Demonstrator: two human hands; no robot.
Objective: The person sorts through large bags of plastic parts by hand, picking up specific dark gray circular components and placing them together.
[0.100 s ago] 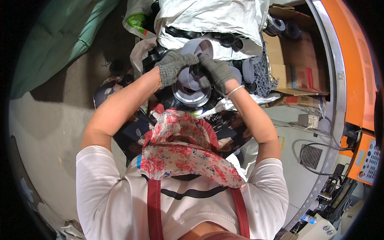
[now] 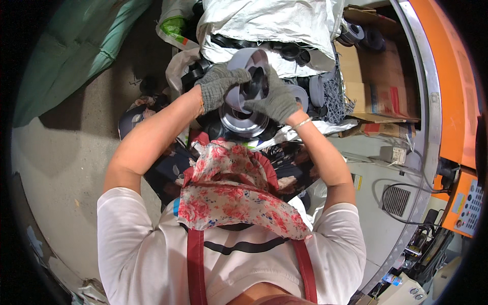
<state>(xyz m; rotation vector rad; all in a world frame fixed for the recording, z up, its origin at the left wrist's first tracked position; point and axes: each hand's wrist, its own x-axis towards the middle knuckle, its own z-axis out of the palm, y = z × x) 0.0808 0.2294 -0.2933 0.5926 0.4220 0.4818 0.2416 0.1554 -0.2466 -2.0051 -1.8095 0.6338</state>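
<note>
A grey plastic ring [image 2: 244, 59] with a dark centre is held up in front of me, between both hands. My left hand [image 2: 217, 87], in a grey knit glove, is closed on its left side. My right hand [image 2: 278, 97], gloved the same way, wraps its right side, with fingers at the far edge and thumb at the near edge. Just below the held ring sits a round grey piece with a pale rim [image 2: 248, 126], partly covered by it. Another grey round part [image 2: 299, 94] lies beside my right hand.
White woven sacks [image 2: 269, 20] with several black round parts [image 2: 291, 51] lie beyond my hands. A tangle of grey strips [image 2: 333, 94] is to the right, beside a cardboard box [image 2: 376, 81]. An orange machine [image 2: 455, 101] stands at far right. Green sheeting [image 2: 76, 56] hangs at left.
My right hand has opened out from its bunched position over the ring's near right part and now spans the right side. The ring's dark centre shows more. My left hand has barely moved.
</note>
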